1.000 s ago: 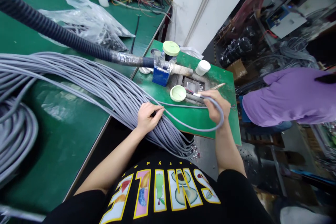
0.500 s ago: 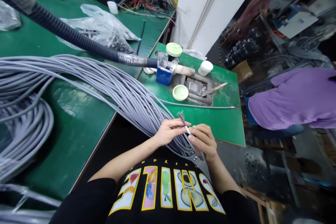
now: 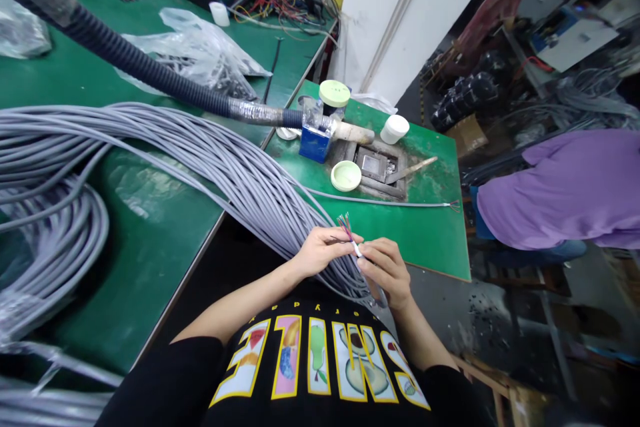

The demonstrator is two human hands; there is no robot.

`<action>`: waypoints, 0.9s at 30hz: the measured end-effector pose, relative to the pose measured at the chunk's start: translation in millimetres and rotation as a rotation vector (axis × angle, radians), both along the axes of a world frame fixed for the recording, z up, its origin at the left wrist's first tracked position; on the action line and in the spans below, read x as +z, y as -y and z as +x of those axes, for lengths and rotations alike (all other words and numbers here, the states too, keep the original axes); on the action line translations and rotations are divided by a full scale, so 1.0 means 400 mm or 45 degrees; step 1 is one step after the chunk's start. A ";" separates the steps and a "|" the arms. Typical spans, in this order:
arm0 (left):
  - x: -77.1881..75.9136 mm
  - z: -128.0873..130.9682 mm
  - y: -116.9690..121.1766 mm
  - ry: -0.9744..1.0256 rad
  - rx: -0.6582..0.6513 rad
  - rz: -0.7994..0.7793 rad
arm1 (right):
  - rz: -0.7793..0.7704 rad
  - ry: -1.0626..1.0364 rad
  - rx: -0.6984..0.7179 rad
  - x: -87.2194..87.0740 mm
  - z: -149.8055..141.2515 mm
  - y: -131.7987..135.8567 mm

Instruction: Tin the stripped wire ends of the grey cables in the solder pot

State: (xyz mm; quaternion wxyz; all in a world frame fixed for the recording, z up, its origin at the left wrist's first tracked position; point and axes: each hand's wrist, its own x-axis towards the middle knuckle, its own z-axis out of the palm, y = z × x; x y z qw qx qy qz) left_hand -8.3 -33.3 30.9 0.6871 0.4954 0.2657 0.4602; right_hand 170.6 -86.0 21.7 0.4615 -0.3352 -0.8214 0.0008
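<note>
Between my two hands stands the stripped end of a grey cable, its thin coloured wires (image 3: 346, 224) fanned out and pointing up. My right hand (image 3: 389, 271) grips the cable just below the white wrapped part (image 3: 357, 249). With thumb and fingers my left hand (image 3: 320, 252) pinches the wires near their base. Under my forearms runs a thick bundle of grey cables (image 3: 235, 167), coming from the left. Another grey cable (image 3: 380, 202) lies apart across the small green table, its bare wires at the right end.
Beyond my hands are a metal solder pot (image 3: 373, 165) with a flat stick (image 3: 413, 169) across it, a pale green dish (image 3: 346, 176), a white jar (image 3: 395, 129) and a blue box (image 3: 314, 144). A black hose (image 3: 165, 83) crosses overhead. A person in purple (image 3: 570, 193) sits at right.
My right hand has drawn the cable end back from the solder pot to my chest. My left hand has left the bundle and joined it at the wires. The last half second shows little movement.
</note>
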 end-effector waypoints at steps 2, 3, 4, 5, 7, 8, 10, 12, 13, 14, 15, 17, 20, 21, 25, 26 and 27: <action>-0.001 -0.002 -0.002 0.014 -0.017 0.011 | -0.003 0.000 0.004 0.003 -0.002 0.000; -0.002 -0.003 -0.002 0.025 -0.021 0.011 | -0.002 -0.001 0.010 0.005 -0.003 0.000; -0.004 -0.003 -0.003 0.036 -0.023 0.004 | -0.002 0.002 0.017 0.008 -0.004 0.000; -0.006 -0.004 -0.004 0.047 -0.023 -0.012 | -0.006 0.010 0.025 0.011 -0.005 0.000; -0.012 -0.006 -0.005 0.062 -0.028 -0.065 | -0.006 0.030 0.038 0.017 -0.008 0.000; -0.015 -0.006 -0.005 0.069 -0.037 -0.097 | -0.003 0.039 0.046 0.020 -0.009 0.000; -0.021 -0.008 -0.006 0.086 -0.063 -0.152 | 0.011 0.046 0.059 0.024 -0.011 -0.001; -0.027 -0.008 -0.006 0.107 -0.083 -0.182 | 0.022 0.046 0.076 0.027 -0.013 -0.002; -0.029 -0.009 -0.006 0.115 -0.086 -0.188 | 0.022 0.047 0.084 0.028 -0.013 -0.002; -0.031 -0.009 -0.006 0.121 -0.089 -0.190 | 0.022 0.046 0.090 0.028 -0.014 -0.003; -0.032 -0.009 -0.007 0.124 -0.089 -0.189 | 0.022 0.043 0.095 0.028 -0.015 -0.003; -0.032 -0.009 -0.007 0.128 -0.088 -0.184 | 0.020 0.035 0.100 0.028 -0.017 -0.003; -0.031 -0.010 -0.007 0.137 -0.090 -0.175 | 0.014 0.016 0.101 0.027 -0.020 -0.004; -0.030 -0.010 -0.007 0.138 -0.090 -0.176 | 0.014 0.011 0.105 0.027 -0.021 -0.004; -0.035 -0.016 -0.006 0.147 -0.106 -0.199 | 0.030 0.022 0.147 0.028 -0.022 -0.005; -0.038 -0.017 -0.006 0.156 -0.116 -0.207 | 0.031 0.033 0.157 0.030 -0.022 -0.005; -0.040 -0.019 -0.006 0.167 -0.130 -0.216 | 0.030 0.049 0.164 0.032 -0.022 -0.006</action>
